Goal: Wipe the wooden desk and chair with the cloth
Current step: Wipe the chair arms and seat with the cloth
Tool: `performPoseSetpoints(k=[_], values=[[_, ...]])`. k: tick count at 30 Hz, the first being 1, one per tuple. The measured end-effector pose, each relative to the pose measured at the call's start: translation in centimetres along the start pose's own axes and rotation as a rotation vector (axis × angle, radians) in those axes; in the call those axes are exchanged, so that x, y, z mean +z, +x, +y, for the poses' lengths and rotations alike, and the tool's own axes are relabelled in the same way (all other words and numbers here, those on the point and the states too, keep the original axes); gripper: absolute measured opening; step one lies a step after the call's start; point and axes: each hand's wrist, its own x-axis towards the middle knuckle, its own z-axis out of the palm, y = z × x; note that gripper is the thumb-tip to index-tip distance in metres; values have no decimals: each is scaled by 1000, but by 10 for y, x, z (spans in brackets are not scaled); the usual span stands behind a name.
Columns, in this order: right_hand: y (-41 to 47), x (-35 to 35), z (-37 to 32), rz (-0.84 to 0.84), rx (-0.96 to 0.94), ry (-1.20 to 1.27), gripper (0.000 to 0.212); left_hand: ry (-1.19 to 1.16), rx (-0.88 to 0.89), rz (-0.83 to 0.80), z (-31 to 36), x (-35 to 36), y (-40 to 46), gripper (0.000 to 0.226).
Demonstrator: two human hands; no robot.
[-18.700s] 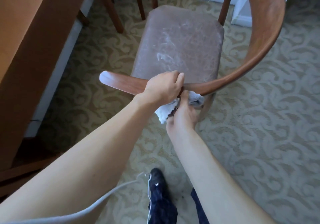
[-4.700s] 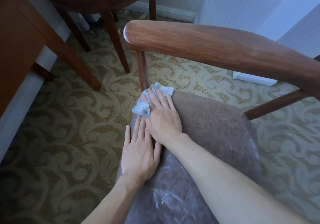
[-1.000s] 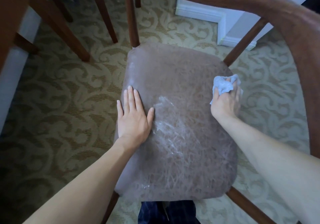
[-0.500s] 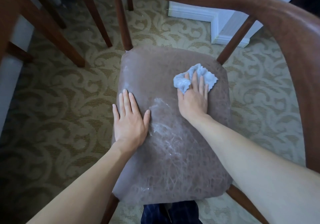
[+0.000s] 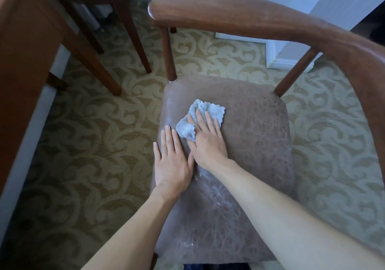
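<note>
Nearest the camera, both forearms reach over the front edge of the chair's seat [image 5: 260,144], where pale scuffed streaks still show on the brown cushion. The left hand [image 5: 174,161] lies flat near the seat's left edge, fingers straight and relaxed, holding nothing, just bracing. Just beside it, touching at the thumb side, the right hand [image 5: 208,142] presses the cloth [image 5: 210,111] down with straight fingers, the crumpled grey rag bunched under and ahead of the fingertips. Half a second ago the cloth was over toward the right back corner of the seat; it has now swept across to the left back part, so the pass looks to be covering the cushion's far half side to side. A second ago the right hand was off at the right edge, well apart from the left. The near half of the seat probably still needs wiping. Beyond, the curved wooden backrest [image 5: 250,17] arcs round, and a wooden desk [image 5: 25,51] stands at far left.
</note>
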Motion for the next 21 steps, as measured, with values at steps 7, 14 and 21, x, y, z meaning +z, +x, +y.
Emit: performPoseSetpoints(k=[7,14,21], values=[[1,-6,5,-4,-23,21,63,-38,-14,-10,1,-4,-1,85],[3,-15,0,-28,14,63,71,-61,-26,-53,3,-11,-2,84],[3,-12,0,-34,22,69,74,-61,-39,-78,5,-14,-1,83]])
